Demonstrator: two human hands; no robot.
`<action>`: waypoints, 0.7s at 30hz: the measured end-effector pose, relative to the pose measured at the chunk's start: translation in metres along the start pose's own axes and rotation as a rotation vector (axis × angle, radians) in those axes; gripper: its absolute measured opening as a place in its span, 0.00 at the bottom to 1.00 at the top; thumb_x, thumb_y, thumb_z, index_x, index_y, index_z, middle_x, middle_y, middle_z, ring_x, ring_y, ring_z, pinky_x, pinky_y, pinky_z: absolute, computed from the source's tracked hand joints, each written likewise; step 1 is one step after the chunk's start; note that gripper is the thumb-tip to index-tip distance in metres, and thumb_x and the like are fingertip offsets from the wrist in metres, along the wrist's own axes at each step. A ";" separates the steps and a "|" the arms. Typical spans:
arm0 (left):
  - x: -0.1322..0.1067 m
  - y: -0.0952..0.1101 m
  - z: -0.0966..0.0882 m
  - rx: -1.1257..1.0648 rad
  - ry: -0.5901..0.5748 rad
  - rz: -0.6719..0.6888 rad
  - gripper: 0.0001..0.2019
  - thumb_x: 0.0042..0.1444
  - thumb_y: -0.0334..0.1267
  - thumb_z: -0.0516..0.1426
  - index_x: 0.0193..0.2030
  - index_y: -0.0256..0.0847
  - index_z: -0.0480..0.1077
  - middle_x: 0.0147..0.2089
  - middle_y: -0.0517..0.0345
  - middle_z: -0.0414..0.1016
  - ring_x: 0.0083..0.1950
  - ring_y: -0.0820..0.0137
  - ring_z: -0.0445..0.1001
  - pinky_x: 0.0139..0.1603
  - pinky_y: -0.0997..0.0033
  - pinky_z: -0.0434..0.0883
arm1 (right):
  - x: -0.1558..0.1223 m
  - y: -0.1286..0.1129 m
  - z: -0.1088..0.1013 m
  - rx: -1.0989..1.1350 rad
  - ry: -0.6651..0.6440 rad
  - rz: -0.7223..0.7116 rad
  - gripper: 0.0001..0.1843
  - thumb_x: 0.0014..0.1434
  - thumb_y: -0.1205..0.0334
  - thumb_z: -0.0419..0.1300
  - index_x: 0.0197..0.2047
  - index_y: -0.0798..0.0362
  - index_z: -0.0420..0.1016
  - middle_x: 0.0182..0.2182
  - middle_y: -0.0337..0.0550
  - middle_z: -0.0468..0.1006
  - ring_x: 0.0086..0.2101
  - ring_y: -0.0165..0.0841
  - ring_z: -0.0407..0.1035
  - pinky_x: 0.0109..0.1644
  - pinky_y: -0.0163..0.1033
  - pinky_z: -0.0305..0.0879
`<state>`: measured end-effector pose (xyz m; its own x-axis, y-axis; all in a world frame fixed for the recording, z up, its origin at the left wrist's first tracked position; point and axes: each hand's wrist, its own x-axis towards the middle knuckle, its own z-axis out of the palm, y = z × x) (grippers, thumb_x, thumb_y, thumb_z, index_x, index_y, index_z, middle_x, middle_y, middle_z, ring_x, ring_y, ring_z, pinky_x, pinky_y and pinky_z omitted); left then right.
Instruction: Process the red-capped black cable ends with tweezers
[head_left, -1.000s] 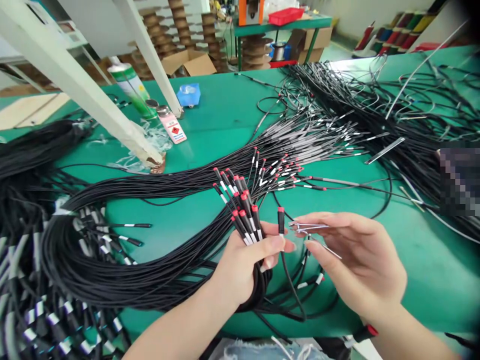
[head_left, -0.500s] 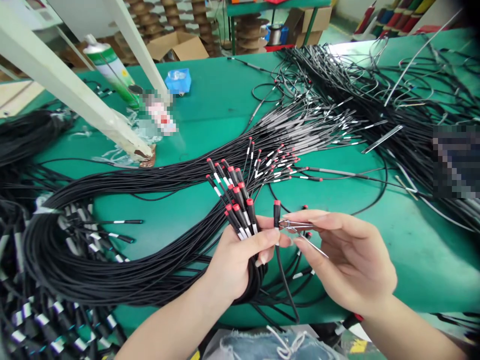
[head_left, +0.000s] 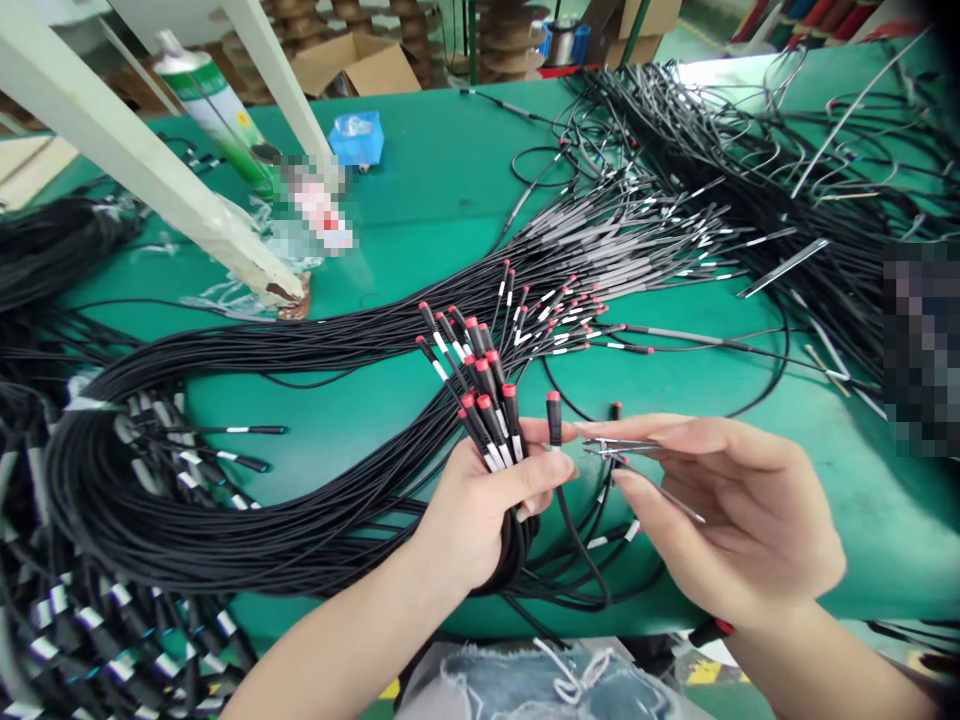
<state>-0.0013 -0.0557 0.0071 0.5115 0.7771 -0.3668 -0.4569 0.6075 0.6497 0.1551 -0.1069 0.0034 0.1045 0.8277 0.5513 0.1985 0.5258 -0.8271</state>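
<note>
My left hand (head_left: 480, 500) is closed around a bundle of black cables (head_left: 491, 420) with red-capped ends and white labels, which point upward. Between its thumb and fingertips stands a single red-capped cable (head_left: 554, 425), apart from the others, its lead looping down below. My right hand (head_left: 742, 500) pinches a small metal nail clipper (head_left: 622, 448) with its lever spread away from the body. The clipper's jaws point at the single cable, a short gap to its right. Behind the hands lie several more red-capped cable ends (head_left: 577, 310).
Long black cables (head_left: 225, 545) curve across the green table (head_left: 442, 160) at left. A heap of cables (head_left: 750, 180) fills the back right. A white post (head_left: 172, 190), a green-and-white tube (head_left: 214, 120) and a blue box (head_left: 356, 140) stand at back left.
My right hand has moved to the right, drawing the nail clipper away from the single cable. My left hand still holds the cables, and the camera view has shifted slightly.
</note>
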 end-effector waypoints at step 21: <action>0.004 -0.006 0.002 0.006 -0.032 -0.052 0.10 0.42 0.34 0.71 0.29 0.36 0.77 0.21 0.63 0.68 0.21 0.80 0.60 0.20 0.78 0.54 | -0.004 0.005 -0.009 -0.306 -0.055 -0.037 0.27 0.55 0.78 0.64 0.54 0.47 0.69 0.44 0.43 0.81 0.43 0.39 0.78 0.45 0.43 0.76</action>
<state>0.0050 -0.0561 0.0033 0.5571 0.7389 -0.3790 -0.4251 0.6458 0.6342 0.1643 -0.1089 -0.0019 0.0401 0.8228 0.5668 0.4858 0.4797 -0.7307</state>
